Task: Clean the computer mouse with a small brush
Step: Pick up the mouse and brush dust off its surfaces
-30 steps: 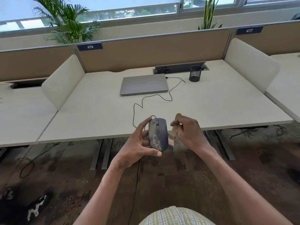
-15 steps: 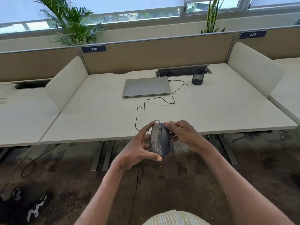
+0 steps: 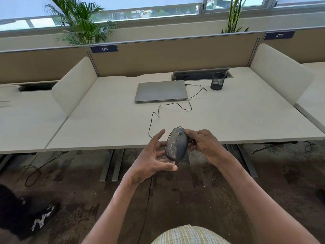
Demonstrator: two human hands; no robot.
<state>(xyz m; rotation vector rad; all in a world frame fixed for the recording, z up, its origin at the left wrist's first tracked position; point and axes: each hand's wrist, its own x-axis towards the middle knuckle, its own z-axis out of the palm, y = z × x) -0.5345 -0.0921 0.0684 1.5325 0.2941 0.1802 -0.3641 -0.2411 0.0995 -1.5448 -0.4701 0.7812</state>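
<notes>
A wide pale counter [image 3: 228,120] is seen ahead, with a closed laptop [image 3: 161,91] lying far back on it. The mouse [image 3: 176,145] is held in the air just in front of the counter edge, its cord [image 3: 175,106] trailing to the laptop. It is judged light, rigid and smooth, best taken by its sides. The right hand [image 3: 202,143] is clamped on its right side; the left hand [image 3: 153,157] is spread beside it, fingers apart. The brush cannot be made out.
</notes>
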